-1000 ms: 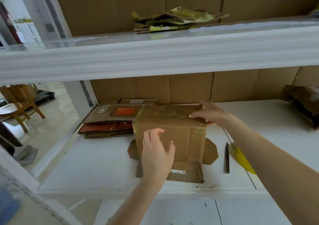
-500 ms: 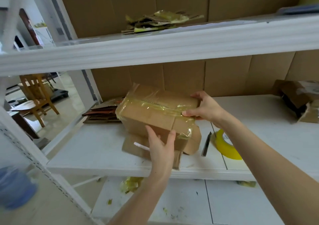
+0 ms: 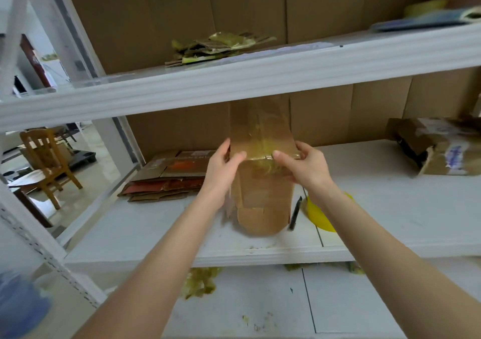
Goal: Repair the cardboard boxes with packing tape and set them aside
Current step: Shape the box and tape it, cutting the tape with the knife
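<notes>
Left hand (image 3: pixel 223 173): fingers (image 3: pixel 225 146) curled round the left side of the box (image 3: pixel 260 193), thumb laid across the near face, its tip at the taped fold. Grasping, not pressed flat.

Right hand (image 3: pixel 305 170): mirror grip. Fingers wrap the box's right side, and the thumb points inward along the same fold. The two thumb tips are near each other but apart, with wrinkled yellowish tape (image 3: pixel 260 154) between them.

Box: held between both hands in front of the middle shelf (image 3: pixel 156 234), roughly centred in view.
- Long axis runs up and down in the picture.
- Upper part leans away toward the cardboard back wall, and its top edge is hidden behind the upper shelf (image 3: pixel 260 78).
- Open end points down and toward the person, with a rounded flap hanging lowest.
- I cannot tell whether that flap touches the shelf.

On the middle shelf:
- A yellow tape roll (image 3: pixel 321 215) lies just right of the box, partly behind the right wrist.
- A thin dark tool (image 3: pixel 295 213) lies between the roll and the box.
- Flat cartons (image 3: pixel 166 180) are stacked to the left.
- A torn box (image 3: pixel 437 148) sits at the far right, well apart.

Elsewhere:
- Scraps (image 3: pixel 218 47) of cardboard and tape lie on the upper shelf.
- A wooden chair (image 3: pixel 46 156) stands beyond the rack at left.
</notes>
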